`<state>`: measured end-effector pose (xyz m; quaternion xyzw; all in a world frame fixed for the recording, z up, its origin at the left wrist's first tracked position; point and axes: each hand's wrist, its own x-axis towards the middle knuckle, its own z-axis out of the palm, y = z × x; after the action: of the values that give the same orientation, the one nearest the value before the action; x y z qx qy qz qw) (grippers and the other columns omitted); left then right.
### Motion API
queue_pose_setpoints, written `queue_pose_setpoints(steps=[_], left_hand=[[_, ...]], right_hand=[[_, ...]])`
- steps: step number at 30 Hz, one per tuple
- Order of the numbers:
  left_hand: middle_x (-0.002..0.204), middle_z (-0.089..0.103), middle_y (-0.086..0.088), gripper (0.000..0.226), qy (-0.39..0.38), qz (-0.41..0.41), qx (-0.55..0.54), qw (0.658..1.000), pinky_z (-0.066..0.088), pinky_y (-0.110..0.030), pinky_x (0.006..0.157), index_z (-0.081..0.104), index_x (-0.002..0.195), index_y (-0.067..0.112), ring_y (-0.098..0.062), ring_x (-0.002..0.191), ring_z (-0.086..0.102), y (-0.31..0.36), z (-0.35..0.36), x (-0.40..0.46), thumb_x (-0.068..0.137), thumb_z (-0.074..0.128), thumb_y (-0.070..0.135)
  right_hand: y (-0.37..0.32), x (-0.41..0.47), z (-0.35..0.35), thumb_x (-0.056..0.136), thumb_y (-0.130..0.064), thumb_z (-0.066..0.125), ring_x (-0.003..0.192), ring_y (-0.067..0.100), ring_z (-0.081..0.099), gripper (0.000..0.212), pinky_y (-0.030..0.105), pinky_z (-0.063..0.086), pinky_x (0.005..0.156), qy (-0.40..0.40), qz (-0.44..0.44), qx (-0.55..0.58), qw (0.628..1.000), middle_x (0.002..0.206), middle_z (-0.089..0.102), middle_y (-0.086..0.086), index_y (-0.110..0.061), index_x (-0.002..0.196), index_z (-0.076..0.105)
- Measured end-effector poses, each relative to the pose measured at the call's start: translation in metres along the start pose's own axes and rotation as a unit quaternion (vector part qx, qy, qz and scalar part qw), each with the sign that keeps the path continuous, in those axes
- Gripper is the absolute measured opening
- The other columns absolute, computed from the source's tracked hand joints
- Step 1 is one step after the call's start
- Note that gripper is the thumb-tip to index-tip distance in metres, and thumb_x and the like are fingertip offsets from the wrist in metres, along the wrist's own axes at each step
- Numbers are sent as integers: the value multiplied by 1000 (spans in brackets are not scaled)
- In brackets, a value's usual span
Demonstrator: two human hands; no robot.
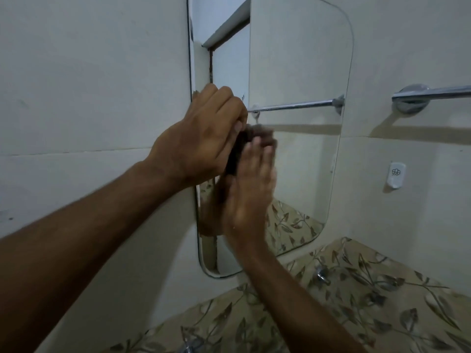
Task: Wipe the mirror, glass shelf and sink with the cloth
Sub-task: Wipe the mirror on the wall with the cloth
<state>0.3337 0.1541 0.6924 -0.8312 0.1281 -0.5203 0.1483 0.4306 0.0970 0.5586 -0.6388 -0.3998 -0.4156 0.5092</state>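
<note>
A tall mirror [300,72] with rounded corners hangs on the pale wall. Both hands are raised against its lower left part. My left hand [204,133] curls its fingers over the top of a dark brown cloth [235,154] near the mirror's left edge. My right hand [251,189], blurred, lies flat with fingers upward, pressing the same cloth against the glass. Most of the cloth is hidden between the hands. The sink and glass shelf are not in view.
A chrome towel bar [430,94] is fixed to the wall right of the mirror. A small white wall hook [395,174] sits below it. Leaf-patterned tiles [369,301] run along the bottom, with a chrome tap fitting [321,275] on them.
</note>
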Motion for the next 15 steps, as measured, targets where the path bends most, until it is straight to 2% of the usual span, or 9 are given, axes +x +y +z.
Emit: queue_pose_setpoints(steps=[2,4,8,12,15], left_hand=[[92,50,-11,14,-1,-2,-9,1000,36,-38,77,54,91,3,-25,87,41,0,-1,-1,96,41,5],[91,50,-12,16,-4,0,-7,1000,37,-39,77,55,91,3,-27,86,42,-1,-1,-2,96,40,6],[90,49,-10,14,-14,15,2,1000,37,-42,76,54,90,5,-25,85,41,-1,-2,-2,95,41,6],[91,51,-10,10,-57,51,49,996,39,-46,74,54,92,8,-26,85,41,-3,1,-4,94,44,7],[92,51,-7,9,-110,100,74,986,33,-36,72,53,95,12,-20,83,37,2,6,-8,93,44,12]], right_hand=[[-22,-32,10,107,-29,32,158,23,-1,62,49,2,126,-52,-69,16,996,171,-1,-2,-22,162,5],[-31,-54,15,109,-34,24,158,23,1,57,47,1,127,-90,-101,4,991,171,2,-4,-24,162,3],[-4,-45,5,109,-37,20,158,22,2,56,47,4,127,-77,-126,-25,989,170,-2,-7,-25,161,2],[38,-15,-7,107,-35,21,158,20,-4,59,54,5,126,-16,6,-23,1000,170,-7,-7,-26,160,-5],[49,-5,-8,108,-34,20,158,17,-6,58,50,2,127,18,52,-1,998,169,-8,-12,-28,159,-6]])
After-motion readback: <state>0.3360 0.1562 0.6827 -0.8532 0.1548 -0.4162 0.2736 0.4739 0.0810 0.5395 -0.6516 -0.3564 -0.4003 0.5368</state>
